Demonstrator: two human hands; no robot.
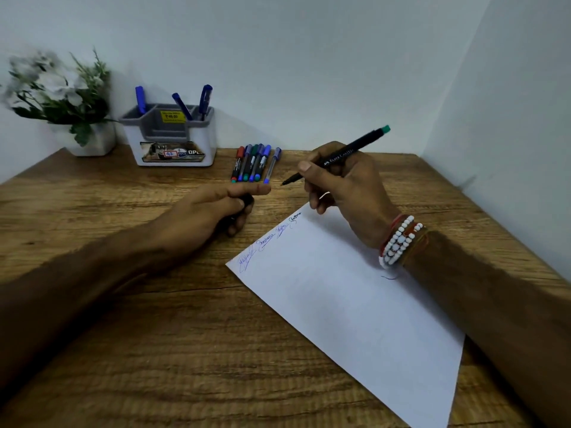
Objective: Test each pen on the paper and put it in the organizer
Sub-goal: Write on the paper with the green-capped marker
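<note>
Two bare hands are working over a wooden table (123, 304). Right hand (346, 189) is gripping a black pen (336, 157) with a green end, uncapped, tip pointing left and hovering above the table just beyond the paper's far corner, not touching it. Left hand (213, 211) is curling closed around a small dark object (245, 200), possibly the pen's cap, though most of it is hidden by the fingers. White paper (355, 304) is lying at an angle under the right forearm, carrying four scribbles (268, 239) along its upper left edge, three bluish and one darker. Six capped pens (255, 163) are lying side by side on the table, just to the right of the organizer (170, 137). Organizer is sitting against the back wall, white with a grey insert, holding three blue pens (182, 105) upright in separate compartments. Potted plant with white flowers (61, 100) is standing at far left, slightly blurred. Beaded bracelets (398, 242) are circling the right wrist.
</note>
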